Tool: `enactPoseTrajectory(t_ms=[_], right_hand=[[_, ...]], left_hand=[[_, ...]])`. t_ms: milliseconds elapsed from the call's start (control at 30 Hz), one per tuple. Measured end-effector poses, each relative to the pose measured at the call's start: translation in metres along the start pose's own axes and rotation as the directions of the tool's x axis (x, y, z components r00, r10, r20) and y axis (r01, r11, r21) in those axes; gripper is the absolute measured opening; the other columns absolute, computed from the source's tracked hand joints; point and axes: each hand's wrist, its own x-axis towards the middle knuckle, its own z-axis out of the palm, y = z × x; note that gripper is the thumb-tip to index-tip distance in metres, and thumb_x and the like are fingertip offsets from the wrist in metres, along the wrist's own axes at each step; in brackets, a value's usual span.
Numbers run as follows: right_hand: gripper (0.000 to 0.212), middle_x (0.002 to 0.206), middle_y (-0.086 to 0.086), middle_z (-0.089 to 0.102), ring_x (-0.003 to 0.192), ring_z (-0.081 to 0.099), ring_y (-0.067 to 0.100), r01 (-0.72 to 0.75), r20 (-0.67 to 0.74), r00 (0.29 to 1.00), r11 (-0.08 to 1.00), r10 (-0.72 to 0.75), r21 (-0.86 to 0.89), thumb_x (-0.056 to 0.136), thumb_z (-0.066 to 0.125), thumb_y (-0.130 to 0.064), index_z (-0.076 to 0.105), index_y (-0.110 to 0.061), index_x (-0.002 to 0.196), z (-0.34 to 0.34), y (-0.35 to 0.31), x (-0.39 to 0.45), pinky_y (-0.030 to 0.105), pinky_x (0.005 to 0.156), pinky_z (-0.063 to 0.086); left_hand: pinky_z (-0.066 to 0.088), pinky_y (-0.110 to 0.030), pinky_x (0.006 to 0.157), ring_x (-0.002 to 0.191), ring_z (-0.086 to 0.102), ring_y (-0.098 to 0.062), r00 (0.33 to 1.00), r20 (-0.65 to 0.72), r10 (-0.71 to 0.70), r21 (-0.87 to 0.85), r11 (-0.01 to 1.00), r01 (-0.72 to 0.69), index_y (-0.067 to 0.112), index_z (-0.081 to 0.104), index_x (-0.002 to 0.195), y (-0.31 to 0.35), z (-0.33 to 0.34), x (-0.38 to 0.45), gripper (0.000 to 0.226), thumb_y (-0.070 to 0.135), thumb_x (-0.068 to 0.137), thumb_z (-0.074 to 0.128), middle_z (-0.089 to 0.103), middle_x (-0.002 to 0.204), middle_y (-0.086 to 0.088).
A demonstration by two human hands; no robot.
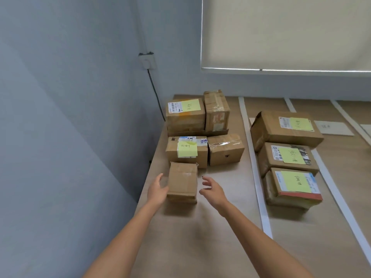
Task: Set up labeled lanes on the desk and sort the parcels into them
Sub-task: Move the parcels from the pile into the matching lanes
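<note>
Head view: eight boxes on table [200, 227], five wearing yellow notes. Left grip [157, 190] flat against small box [182, 182], fingers straight; right grip [212, 190] spread just beside it, not touching. White strips [253, 163] right of grips.

On the light wooden surface [220, 227], white tape strips [253, 157] run front to back and split it into lanes. In the leftmost lane, a small plain cardboard box [182, 182] sits nearest, between the left hand [157, 189], touching its left side, and the right hand [212, 190], just beside its right side. Behind it stand a cardboard box with a yellow sticky note [186, 151] and, to its right, a tape-wrapped cardboard box [225, 149]. Two more cardboard boxes [197, 115] stand behind those. In the next lane to the right, three note-bearing cardboard parcels [289, 155] lie in a row front to back. A white paper label [333, 127] lies in the lane beyond.
</note>
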Motion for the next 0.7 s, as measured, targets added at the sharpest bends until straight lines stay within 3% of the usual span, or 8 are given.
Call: enactPoseTrajectory(t_ms=[100, 200, 500, 700], right_hand=[[0.058, 0.137, 0.006, 0.047, 0.103, 0.049, 0.014, -0.017, 0.062, 0.998, 1.0, 0.016, 0.018, 0.088, 0.058, -0.008, 0.036, -0.019, 0.14, 0.017, -0.003, 0.007, 0.015, 0.071, 0.045], [0.058, 0.132, 0.006, 0.051, 0.102, 0.048, 0.013, -0.002, 0.072, 0.997, 1.0, 0.0, 0.022, 0.085, 0.059, -0.007, 0.037, -0.018, 0.138, 0.028, -0.006, 0.012, 0.013, 0.068, 0.043], [0.059, 0.13, 0.006, 0.051, 0.107, 0.05, 0.017, 0.032, 0.024, 0.999, 0.999, -0.032, 0.02, 0.084, 0.061, -0.009, 0.038, -0.017, 0.137, 0.015, -0.008, -0.003, 0.023, 0.079, 0.044], [0.052, 0.12, 0.002, 0.052, 0.098, 0.051, 0.012, 0.094, -0.008, 0.996, 0.991, -0.094, 0.1, 0.084, 0.059, -0.011, 0.044, -0.021, 0.133, -0.021, -0.009, -0.04, 0.012, 0.059, 0.041]], left_hand=[[0.03, -0.037, 0.11, 0.138, 0.03, -0.026, 0.992, 0.101, -0.073, -0.062, 0.995, 0.079, 0.016, 0.023, 0.148, -0.009, 0.004, 0.008, 0.059, 0.013, 0.095, 0.048, 0.029, 0.152, -0.009], [0.037, -0.038, 0.106, 0.13, 0.042, -0.025, 0.985, 0.147, -0.091, -0.07, 0.992, 0.102, 0.014, 0.032, 0.144, -0.009, 0.014, 0.013, 0.051, 0.013, 0.095, 0.048, 0.043, 0.144, -0.01], [0.042, -0.033, 0.097, 0.122, 0.049, -0.024, 0.993, 0.109, -0.042, -0.117, 0.992, 0.055, 0.011, 0.043, 0.136, 0.01, 0.02, -0.005, 0.044, 0.009, 0.092, 0.051, 0.053, 0.134, -0.01], [0.045, -0.036, 0.095, 0.117, 0.051, -0.024, 0.996, 0.078, 0.033, -0.163, 0.986, -0.02, 0.014, 0.042, 0.138, 0.041, 0.028, -0.038, 0.045, 0.013, 0.094, 0.05, 0.052, 0.134, -0.008]])
